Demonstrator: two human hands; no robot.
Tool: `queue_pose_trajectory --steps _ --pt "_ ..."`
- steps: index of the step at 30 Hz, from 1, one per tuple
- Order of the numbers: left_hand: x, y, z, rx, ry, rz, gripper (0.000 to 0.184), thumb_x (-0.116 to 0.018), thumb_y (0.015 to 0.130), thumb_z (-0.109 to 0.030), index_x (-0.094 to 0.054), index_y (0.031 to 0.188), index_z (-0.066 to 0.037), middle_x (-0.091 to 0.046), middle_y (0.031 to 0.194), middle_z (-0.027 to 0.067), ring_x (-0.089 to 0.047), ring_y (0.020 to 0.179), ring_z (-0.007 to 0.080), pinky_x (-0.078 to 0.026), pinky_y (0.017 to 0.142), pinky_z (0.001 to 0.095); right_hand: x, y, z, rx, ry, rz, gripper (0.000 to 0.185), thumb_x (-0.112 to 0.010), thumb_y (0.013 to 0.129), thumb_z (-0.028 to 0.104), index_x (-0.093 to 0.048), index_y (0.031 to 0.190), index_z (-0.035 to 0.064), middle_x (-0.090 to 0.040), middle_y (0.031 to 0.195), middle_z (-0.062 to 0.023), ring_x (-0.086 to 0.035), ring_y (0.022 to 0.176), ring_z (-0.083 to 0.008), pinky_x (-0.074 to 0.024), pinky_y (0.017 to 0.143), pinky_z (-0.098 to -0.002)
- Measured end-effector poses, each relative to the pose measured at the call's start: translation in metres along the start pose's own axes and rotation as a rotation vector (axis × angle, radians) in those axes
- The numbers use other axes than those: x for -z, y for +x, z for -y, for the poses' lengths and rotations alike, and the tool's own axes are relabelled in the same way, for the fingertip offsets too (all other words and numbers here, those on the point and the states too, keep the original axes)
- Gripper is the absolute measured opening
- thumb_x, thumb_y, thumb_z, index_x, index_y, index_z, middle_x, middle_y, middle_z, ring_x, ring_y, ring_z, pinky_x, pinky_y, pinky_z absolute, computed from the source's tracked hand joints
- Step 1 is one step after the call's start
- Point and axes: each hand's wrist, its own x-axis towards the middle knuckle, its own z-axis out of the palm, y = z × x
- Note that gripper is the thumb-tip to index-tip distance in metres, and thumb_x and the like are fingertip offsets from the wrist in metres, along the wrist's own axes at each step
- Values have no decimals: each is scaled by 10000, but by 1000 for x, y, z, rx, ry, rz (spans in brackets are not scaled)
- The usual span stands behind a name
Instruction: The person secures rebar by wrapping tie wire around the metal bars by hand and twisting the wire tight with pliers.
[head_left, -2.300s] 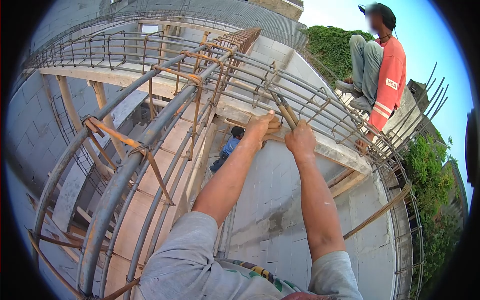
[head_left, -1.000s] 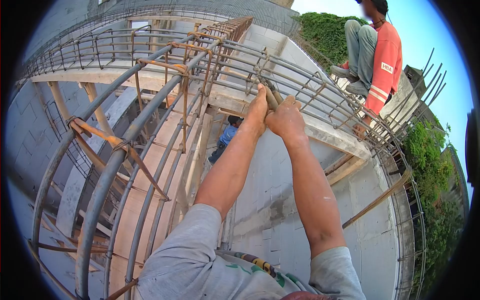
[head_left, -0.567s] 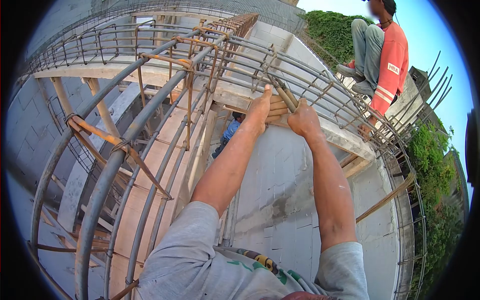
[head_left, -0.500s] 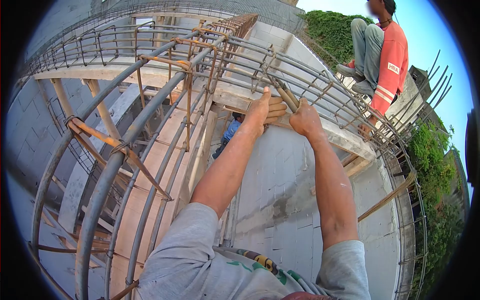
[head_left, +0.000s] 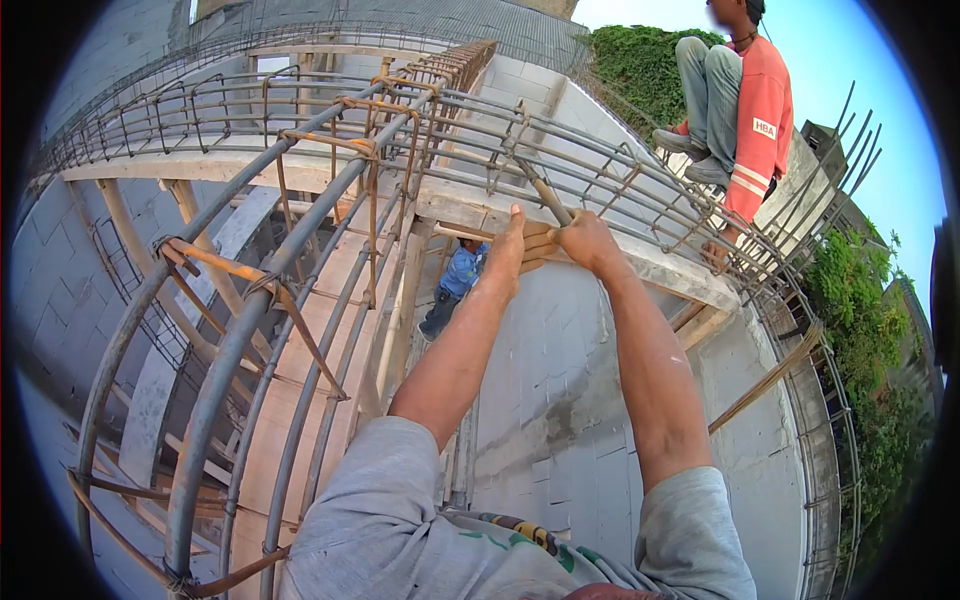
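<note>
My right hand is closed round the handles of long-handled pincers. Their jaws reach up and away to the bars of a horizontal rebar cage. My left hand is held beside it with the thumb up and the fingers stretched toward the right hand, near the handle ends. Whether the left fingers touch the pincers cannot be made out. A timber formwork board runs below the cage, just beyond both hands.
At left, a thick rebar column cage rises close to me. A co-worker in a red top squats at upper right, one hand on the bars. Another person in blue stands below. A grey block wall drops beneath my arms.
The pincers' handles, spread apart before, are now together in my right hand. Both hands have shifted slightly left and down in view. The person in blue shows more fully.
</note>
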Motion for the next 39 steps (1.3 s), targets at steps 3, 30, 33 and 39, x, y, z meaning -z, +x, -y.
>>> queue_pose_trajectory --steps 3,30,33,39 --pt "4 9 -5 -50 -54 7 678 -401 919 -635 -625 1106 -22 -678 979 101 -651 871 208 -498 781 336 -2 2 1 -135 462 313 285 -575 844 226 -596 938 -42 -656 811 -184 -662 636 -279 -521 575 -367" --pt "-37 37 -33 -89 -268 -126 259 -623 909 -224 -606 897 35 -663 833 162 -661 686 247 -536 633 359 -82 -24 17 -65 -704 -718 836 -666 786 337 -275 1395 -81 -436 1285 -241 -466 1178 -350 -426 927 -558" --pt "-32 44 -24 -85 -206 -138 213 -594 928 -194 -630 972 11 -679 922 162 -673 752 266 -543 676 365 -74 -14 7 -84 -519 -511 760 -672 785 333 -348 1342 -70 -479 1257 -233 -507 1143 -350 -455 886 -540" --pt "-11 8 -37 -56 0 2 599 -593 824 -627 -654 1022 -64 -674 1036 128 -639 940 232 -435 848 339 -23 -10 12 13 -167 -209 377 -615 764 152 -562 1051 -87 -651 870 -278 -661 806 -392 -528 721 -478"
